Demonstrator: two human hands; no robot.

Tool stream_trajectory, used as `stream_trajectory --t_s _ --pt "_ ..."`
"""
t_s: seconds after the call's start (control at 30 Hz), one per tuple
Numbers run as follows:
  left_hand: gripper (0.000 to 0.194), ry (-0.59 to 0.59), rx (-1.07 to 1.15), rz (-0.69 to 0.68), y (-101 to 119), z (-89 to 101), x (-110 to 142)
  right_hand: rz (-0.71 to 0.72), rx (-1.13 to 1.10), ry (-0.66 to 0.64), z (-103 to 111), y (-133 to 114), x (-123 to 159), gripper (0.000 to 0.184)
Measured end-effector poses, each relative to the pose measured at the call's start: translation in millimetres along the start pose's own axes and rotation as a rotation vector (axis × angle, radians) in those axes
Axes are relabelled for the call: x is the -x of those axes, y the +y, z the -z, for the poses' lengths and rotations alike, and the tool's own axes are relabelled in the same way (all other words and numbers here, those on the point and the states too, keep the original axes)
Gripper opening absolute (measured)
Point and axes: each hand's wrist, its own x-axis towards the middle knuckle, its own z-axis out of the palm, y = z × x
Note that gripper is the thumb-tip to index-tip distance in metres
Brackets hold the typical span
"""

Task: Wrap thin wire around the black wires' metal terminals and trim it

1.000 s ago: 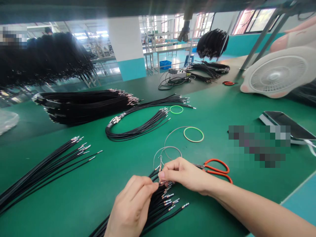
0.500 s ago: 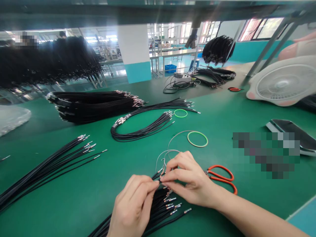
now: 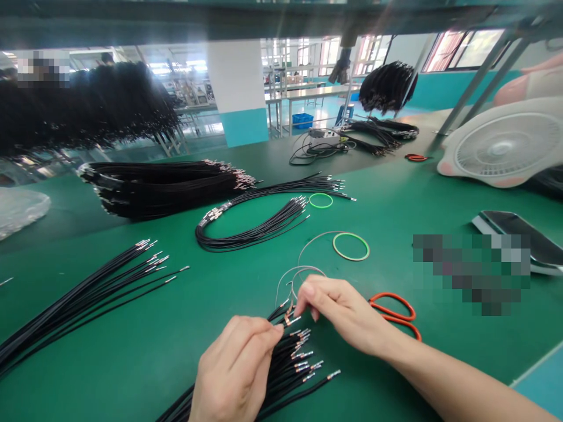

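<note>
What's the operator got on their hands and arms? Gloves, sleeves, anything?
Nothing visible. The left hand and right hand are bare, with no gloves, rings or watch in view. The right forearm is bare too, with no sleeve as far as the frame shows.

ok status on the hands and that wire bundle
Left hand pinching black wire bundle. Right hand at its crimped terminals. Orange-handled scissors beside right hand.

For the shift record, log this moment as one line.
left hand: holds black wire bundle | right hand: at metal terminals | nearby: orange scissors
</note>
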Motion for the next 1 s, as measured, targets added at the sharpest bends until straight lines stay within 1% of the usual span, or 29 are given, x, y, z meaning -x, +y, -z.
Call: stream_trajectory --t_s 0.07,0.13,0.2,0.3,0.4,0.57,0.67,0.87,1.0 --pt "0.026 -0.018 0.006 -0.015 0 0.4 0 -0.168 -0.153 -0.105 -3 1 -1 0.051" --pt "0.026 -0.048 0.017 -0.029 0 0.4 0 -0.262 -0.311 -0.158 -8 2 -2 0.047" --pt "0.026 -0.069 0.029 -0.048 -1 -0.1 0 -0.311 -0.416 -0.131 -12 3 -3 0.042" --pt "0.027 -0.076 0.041 -0.067 -1 -1.1 -1 -0.351 -0.458 -0.075 -14 3 -3 0.038" --pt "0.026 -0.074 0.062 -0.057 1 -1.6 -2 -0.351 -0.465 -0.072 -13 3 -3 0.037" --pt "0.029 -0.098 0.059 -0.023 2 -0.2 -2 -0.304 -0.483 -0.074 -13 3 -2 0.037" --pt "0.026 -0.106 0.028 -0.027 2 -0.1 -2 -0.275 -0.476 -0.075 -12 2 -2 0.038" --pt "0.019 -0.102 -0.031 -0.018 6 -2.4 -2 -0.245 -0.409 -0.054 -11 2 -1 0.041" --pt "0.018 -0.148 -0.031 0.045 10 -4.7 -3 -0.22 -0.35 -0.059 -10 3 -1 0.04"
